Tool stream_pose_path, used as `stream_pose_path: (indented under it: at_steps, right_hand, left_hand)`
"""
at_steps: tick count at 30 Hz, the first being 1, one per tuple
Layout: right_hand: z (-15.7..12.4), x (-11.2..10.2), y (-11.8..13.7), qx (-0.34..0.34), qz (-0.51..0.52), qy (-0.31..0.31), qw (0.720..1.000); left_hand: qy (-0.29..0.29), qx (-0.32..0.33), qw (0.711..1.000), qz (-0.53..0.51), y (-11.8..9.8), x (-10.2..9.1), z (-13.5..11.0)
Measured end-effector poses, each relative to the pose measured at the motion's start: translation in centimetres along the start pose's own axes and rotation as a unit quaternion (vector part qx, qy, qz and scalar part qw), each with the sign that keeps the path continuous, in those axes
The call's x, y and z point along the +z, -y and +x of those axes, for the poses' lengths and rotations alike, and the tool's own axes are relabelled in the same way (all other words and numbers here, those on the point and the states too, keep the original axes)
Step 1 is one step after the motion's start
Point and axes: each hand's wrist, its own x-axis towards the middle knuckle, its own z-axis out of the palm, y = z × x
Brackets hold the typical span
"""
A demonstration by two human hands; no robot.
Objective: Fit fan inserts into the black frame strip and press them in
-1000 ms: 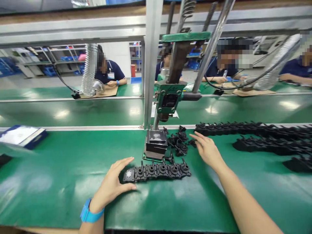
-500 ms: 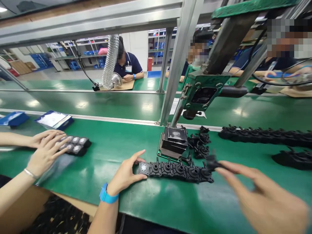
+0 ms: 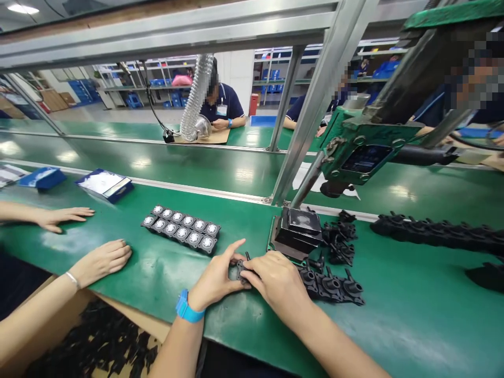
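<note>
A row of black plastic pump housings (image 3: pixel 333 284) with upright spouts lies on the green bench in front of me. My left hand (image 3: pixel 216 275), with a blue wristband, curls thumb and fingers around the row's left end. My right hand (image 3: pixel 277 278) reaches across and covers the middle of the row. Its thumb and fingertips close on a black spouted cover (image 3: pixel 240 270) at that left end, between both hands. Whether the cover sits flush there is hidden by the fingers. Loose spouted covers (image 3: pixel 340 241) are heaped behind the row.
A green press (image 3: pixel 358 152) stands over a black block (image 3: pixel 301 223). Spouted rows (image 3: pixel 433 233) lie at right. At left are a co-worker's hands (image 3: pixel 102 262), a double row of housings with white swirled discs (image 3: pixel 181 229) and a blue box (image 3: pixel 118 194).
My right hand has moved left with a black cover from the row's right end to its left end, over the swirled disc. The co-worker's hands have left the double row, which now lies nearer me.
</note>
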Motion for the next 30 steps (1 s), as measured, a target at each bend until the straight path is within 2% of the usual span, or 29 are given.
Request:
stream_pose_path:
  at_steps: [7, 14, 22, 26, 30]
  right_hand:
    - [-0.1, 0.6, 0.9, 0.024, -0.028, -0.013, 0.999]
    - [0.1, -0.5, 0.1, 0.047, 0.046, -0.058, 0.996]
    - [-0.2, 0.8, 0.1, 0.038, 0.001, -0.020, 0.999]
    - [0.2, 0.6, 0.1, 0.006, -0.036, 0.015, 0.999]
    - [0.4, 0.4, -0.3, -0.013, -0.032, 0.036, 0.999]
  left_hand:
    - [-0.002, 0.003, 1.000, -0.017, -0.2, -0.1, -0.1]
    - [-0.012, -0.021, 1.000, 0.003, -0.3, -0.1, -0.1]
    - [-0.001, -0.017, 1.000, -0.015, -0.3, -0.1, -0.1]
    - [-0.002, -0.016, 1.000, -0.016, -0.3, -0.1, 0.0]
    - [-0.004, -0.015, 1.000, -0.013, -0.5, 0.0, 0.0]
